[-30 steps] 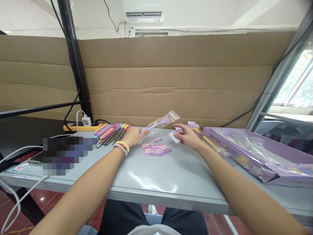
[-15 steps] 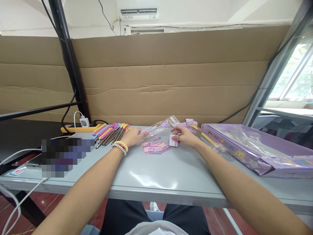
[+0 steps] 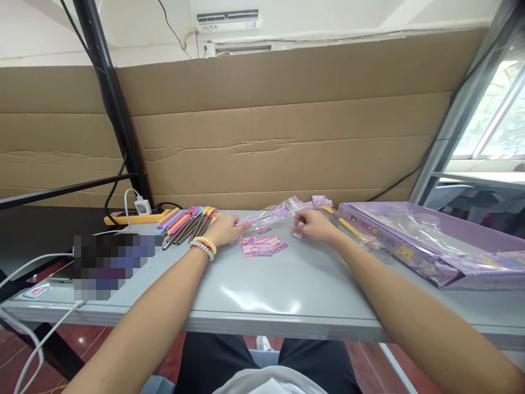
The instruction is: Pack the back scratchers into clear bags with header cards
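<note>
1. Clear plastic sleeve (image 3: 262, 218) with a slim lilac stick (image 3: 283, 210) inside: we have it near the back of the grey table (image 3: 254, 284), slanting between our two hands.
2. Our left hand (image 3: 225, 229) pinches the sleeve's near end, thumb along it.
3. Our right hand (image 3: 314, 225) grasps a small pale-purple printed card (image 3: 298, 236), fingers curled over it.
4. What has just changed: the sleeve's far end has dipped lower, and the card, whose face we saw plainly, now mostly hides beneath our fingers. We judge that this brings card and sleeve end close together, with both hands occupied; whether they touch, we cannot tell.
5. Just in front of the sleeve we see loose pink-and-purple printed paper cards (image 3: 258, 250); colourful sticks (image 3: 186, 227) lie left, a lilac cardboard box (image 3: 394, 249) right.
</note>
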Available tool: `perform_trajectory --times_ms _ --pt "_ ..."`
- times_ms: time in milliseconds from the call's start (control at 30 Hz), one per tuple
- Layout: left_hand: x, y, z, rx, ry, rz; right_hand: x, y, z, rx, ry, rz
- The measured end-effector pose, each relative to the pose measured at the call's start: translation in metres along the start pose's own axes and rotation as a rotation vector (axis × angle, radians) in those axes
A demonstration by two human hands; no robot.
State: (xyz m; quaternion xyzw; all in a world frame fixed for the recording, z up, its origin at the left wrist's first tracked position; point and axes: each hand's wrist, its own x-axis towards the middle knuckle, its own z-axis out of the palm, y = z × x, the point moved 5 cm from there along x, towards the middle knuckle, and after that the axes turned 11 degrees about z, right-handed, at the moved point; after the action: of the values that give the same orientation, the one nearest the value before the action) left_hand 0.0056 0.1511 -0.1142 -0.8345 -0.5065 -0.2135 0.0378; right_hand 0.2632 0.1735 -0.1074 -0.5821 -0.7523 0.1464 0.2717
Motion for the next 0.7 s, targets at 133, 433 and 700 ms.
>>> perform_trajectory --times_ms 133,433,700 --pt "0.0 -0.001 0.001 -0.005 0.002 0.005 0.002 0.009 -0.006 0.197 0.069 0.113" --pt "0.001 -0.002 0.002 0.001 -0.003 0.013 0.001 0.01 0.01 -0.126 -0.057 0.074" --pt "0.001 -0.001 0.001 -0.002 -0.013 0.007 -0.001 0.005 -0.005 -0.223 -0.01 0.037"
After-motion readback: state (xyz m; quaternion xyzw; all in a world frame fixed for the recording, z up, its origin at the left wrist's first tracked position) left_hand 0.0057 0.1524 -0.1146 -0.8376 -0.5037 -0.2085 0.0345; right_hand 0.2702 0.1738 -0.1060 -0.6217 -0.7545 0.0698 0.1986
